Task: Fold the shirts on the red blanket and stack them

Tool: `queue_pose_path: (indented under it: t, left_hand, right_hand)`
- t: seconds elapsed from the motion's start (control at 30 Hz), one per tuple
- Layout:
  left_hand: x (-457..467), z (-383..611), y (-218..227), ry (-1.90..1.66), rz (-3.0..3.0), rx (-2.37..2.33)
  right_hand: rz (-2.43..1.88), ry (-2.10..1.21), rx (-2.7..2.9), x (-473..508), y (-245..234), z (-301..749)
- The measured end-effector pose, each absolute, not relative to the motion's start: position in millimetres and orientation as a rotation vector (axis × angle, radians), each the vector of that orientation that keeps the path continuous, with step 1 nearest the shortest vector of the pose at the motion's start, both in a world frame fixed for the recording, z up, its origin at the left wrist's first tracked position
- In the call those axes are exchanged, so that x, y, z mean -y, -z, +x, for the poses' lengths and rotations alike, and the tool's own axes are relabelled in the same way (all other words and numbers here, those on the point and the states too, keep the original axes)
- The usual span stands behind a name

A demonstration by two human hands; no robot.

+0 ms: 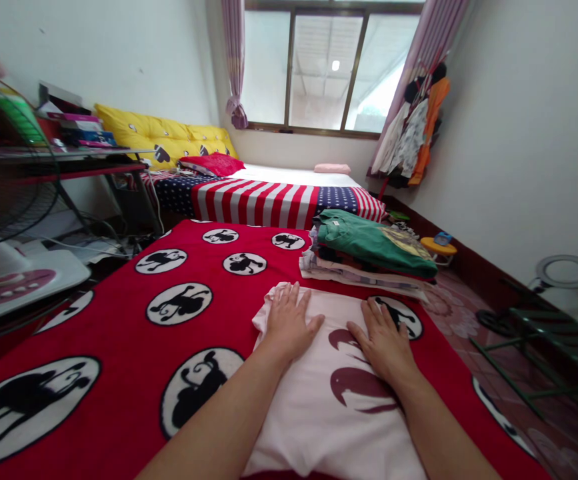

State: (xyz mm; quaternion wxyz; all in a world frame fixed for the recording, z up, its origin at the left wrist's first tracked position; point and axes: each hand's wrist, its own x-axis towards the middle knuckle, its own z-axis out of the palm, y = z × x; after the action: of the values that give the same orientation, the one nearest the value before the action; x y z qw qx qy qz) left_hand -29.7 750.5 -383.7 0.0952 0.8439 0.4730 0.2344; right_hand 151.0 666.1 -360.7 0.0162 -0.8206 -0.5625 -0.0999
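A pale pink T-shirt (313, 407) with a dark maroon print lies spread on a red blanket (119, 360) patterned with black monkeys in white ovals. My left hand (289, 322) rests flat on the shirt's upper left part, fingers spread. On the upper right part lies my right hand (383, 340), also flat with fingers apart, beside the print. Neither hand grips the cloth. Just beyond the shirt sits a stack of folded clothes (363, 270), topped by a green shirt (363, 237).
An electric fan (13, 273) and a cluttered desk (93, 167) stand at the left. Behind is a bed with a striped, starred cover (269, 203). On the right floor are a dark green folding stool (559, 347), a ring light (566, 272) and a small yellow stool (439, 248).
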Motion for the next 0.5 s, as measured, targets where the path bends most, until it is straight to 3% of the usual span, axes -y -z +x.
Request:
queue_pose_path:
  t: [0.13, 0.33, 0.5]
  left_hand:
    - [-750, -30, 384, -0.709, 2.487, -1.383]
    - [-751, -30, 385, -0.812, 2.418, -1.320]
    - [-763, -33, 383, -1.148, 2.071, -1.055]
  right_hand:
    - [-2.502, 0.471, 1.803, -664, 346, 134]
    - [-2.319, 0.180, 2.073, -663, 356, 106]
    - [-2.279, 0.230, 2.065, -663, 372, 105]
